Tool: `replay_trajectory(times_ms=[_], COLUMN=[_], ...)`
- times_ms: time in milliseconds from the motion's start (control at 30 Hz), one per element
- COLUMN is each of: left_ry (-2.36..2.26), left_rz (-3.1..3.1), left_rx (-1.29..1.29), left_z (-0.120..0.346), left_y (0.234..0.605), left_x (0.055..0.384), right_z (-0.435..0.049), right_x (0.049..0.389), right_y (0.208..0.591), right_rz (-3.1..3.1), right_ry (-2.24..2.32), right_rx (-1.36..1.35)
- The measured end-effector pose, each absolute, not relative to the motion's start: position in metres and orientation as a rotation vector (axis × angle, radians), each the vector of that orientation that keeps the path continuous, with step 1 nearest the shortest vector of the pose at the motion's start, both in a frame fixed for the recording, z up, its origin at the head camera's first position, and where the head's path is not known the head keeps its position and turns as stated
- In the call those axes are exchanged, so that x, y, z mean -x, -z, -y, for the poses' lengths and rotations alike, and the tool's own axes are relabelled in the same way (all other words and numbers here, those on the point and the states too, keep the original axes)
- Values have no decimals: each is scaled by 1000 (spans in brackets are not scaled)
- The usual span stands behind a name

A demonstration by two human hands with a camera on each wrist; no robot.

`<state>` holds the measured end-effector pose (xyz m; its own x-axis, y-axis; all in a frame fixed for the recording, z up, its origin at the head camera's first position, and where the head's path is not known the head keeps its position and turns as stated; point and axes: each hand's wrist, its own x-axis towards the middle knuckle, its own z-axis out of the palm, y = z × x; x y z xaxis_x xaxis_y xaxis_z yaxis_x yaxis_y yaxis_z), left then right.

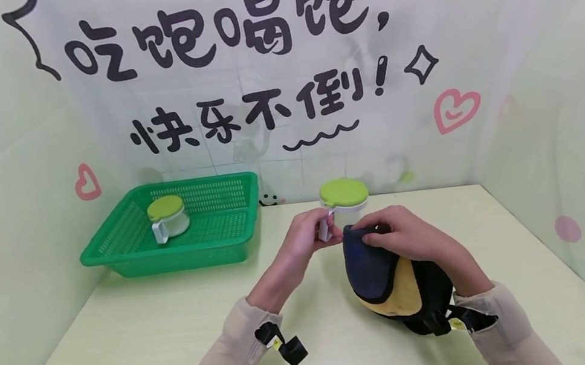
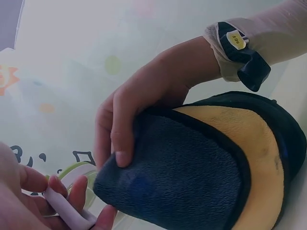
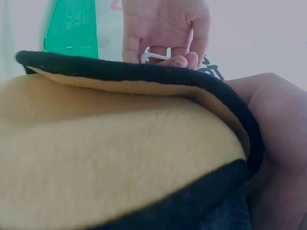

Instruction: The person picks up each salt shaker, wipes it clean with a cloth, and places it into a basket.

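My left hand (image 1: 304,233) grips the white handle of a clear seasoning jar (image 1: 349,209) with a lime-green lid; in the left wrist view its fingers wrap the handle (image 2: 72,213). To the right, a thick folded plush cloth (image 1: 371,267), navy on one side and yellow on the other with black edging, hangs from my right hand (image 1: 400,233). Thumb and fingers pinch its upper end, right at the jar's near side. The cloth (image 3: 110,143) fills most of the right wrist view, with the left hand (image 3: 165,31) beyond it. The jar's lower part is mostly hidden.
At the back left of the pale table (image 1: 180,336) stands a green plastic basket (image 1: 230,254). Inside it sits a similar jar (image 1: 167,216) with a green lid and white handle. A printed backdrop (image 1: 279,160) with black lettering rises behind the table.
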<state>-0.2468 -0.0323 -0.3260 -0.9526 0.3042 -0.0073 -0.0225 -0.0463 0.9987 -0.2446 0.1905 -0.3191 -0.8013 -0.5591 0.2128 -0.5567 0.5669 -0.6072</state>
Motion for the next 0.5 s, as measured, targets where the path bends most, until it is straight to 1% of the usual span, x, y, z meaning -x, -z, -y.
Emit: replay_trajectory(times_ms=[200, 500], left_ry=[-2102, -2092], left_rz=[-2004, -2028], left_rx=[-314, -305], left_z=[33, 31], left_y=[328, 329], left_x=[248, 249], right_z=[-191, -192], right_x=[245, 242], right_y=[320, 317], right_rz=[-2788, -2884], right_ry=[1034, 1154], right_rx=[1013, 982])
